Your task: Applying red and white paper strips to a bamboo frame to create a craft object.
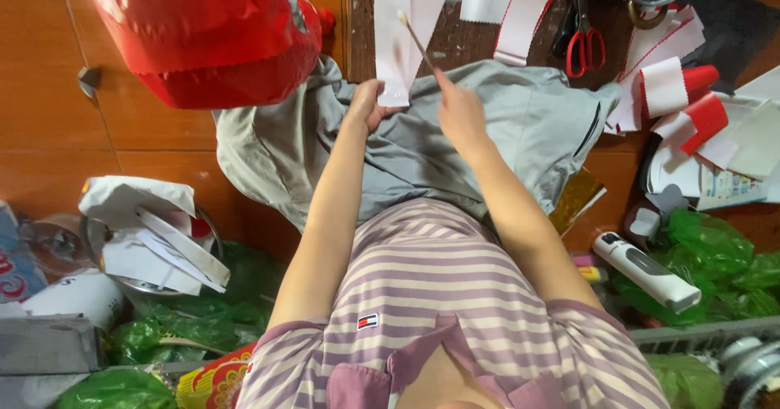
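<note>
My left hand: fingers curled onto the lower end of a long white paper strip with a red back, pinching it against the grey cloth.
My right hand: closed around the lower end of a thin pale wooden stick, which slants up and to the left, its tip lying over the white strip.
White strip: lies on the dark wooden desk, running from the far edge down to my left fingers, its near end touching the grey cloth.
Grey cloth: a crumpled grey fabric garment is spread over the near edge of the desk and into my lap, under both wrists.
More strips: other white paper strips with red edges lie just beside the first one, toward the far edge.
Scissors: red-handled metal scissors lie near the far right corner, well apart from my hands.
Paper pile: loose red and white paper pieces are heaped at the right edge.
Red bag: a big red plastic bag sits off the left side of the desk, touching the grey cloth.
Floor right: a white plastic handheld device rests on green plastic bags.
Floor left: a metal bowl holding folded white paper scraps.
</note>
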